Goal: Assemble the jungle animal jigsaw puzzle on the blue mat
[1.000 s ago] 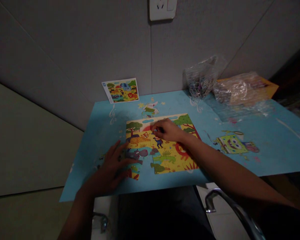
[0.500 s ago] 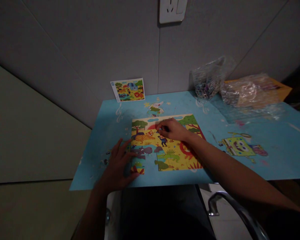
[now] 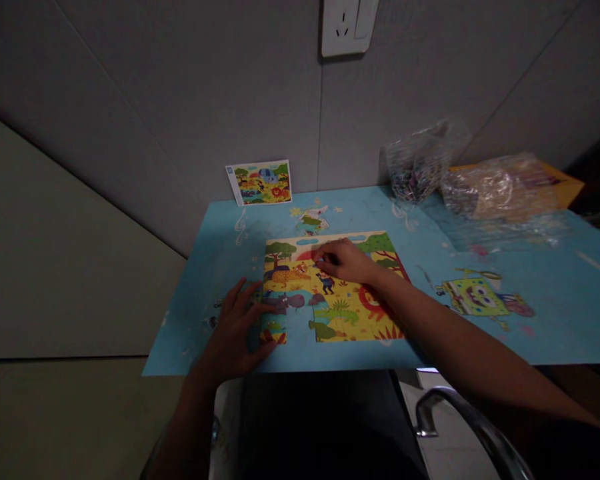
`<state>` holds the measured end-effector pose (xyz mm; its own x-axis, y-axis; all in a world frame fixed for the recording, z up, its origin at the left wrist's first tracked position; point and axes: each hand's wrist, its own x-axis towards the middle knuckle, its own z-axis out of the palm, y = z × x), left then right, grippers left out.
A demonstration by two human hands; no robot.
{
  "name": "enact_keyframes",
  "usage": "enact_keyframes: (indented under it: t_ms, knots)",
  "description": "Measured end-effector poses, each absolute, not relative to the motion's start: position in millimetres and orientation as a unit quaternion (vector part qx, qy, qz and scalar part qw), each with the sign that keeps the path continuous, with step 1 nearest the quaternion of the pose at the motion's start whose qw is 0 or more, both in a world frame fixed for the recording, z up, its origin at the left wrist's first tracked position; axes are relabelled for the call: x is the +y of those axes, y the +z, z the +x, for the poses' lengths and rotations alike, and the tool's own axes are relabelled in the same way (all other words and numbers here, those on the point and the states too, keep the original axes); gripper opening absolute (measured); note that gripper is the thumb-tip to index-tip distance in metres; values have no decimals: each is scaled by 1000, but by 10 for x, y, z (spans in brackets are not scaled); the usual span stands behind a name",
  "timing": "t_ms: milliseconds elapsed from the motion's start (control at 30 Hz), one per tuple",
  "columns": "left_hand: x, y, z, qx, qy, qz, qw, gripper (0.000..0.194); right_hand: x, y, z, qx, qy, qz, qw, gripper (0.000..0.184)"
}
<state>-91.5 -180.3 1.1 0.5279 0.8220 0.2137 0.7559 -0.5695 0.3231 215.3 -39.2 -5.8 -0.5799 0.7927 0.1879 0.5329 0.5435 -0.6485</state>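
Note:
A jigsaw puzzle (image 3: pixel 350 293) with jungle animals lies on the blue table, its lower edge broken by a gap through which the tabletop shows. At its left side rests my left hand (image 3: pixel 235 327), fingers spread, the fingertips and thumb touching the left border pieces. My right hand (image 3: pixel 347 260) is over the puzzle's upper middle. Its thumb and index finger are pinched together against the surface near the red sun. Whatever lies between those fingertips is hidden, and the hand and forearm cover part of the picture.
A picture card (image 3: pixel 263 185) of the same scene leans on the wall at the back. Clear plastic bags (image 3: pixel 415 167) and an orange-yellow envelope (image 3: pixel 567 187) lie at the back right. A curved metal armrest (image 3: pixel 473 417) stands below the blue table (image 3: pixel 190 280).
The view has shifted slightly, so the scene sits a little lower at the back. Both hands keep nearly the same places on the puzzle.

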Motion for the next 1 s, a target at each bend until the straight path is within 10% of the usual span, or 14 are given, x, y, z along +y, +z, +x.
enact_keyframes:
  t_ms: [467,667,1000]
  knots:
    - [-1805,-35,-876,461,205,859,82,41,-132,67,2018,-771,250,-560,171,12]
    - [-1797,-13,-863,461,187,865,74,52,205,181,1829,-764,123,-619,135,67]
    - [-1796,-35,-887,445,230,862,75,46,547,292,1703,-751,138,-641,81,45]
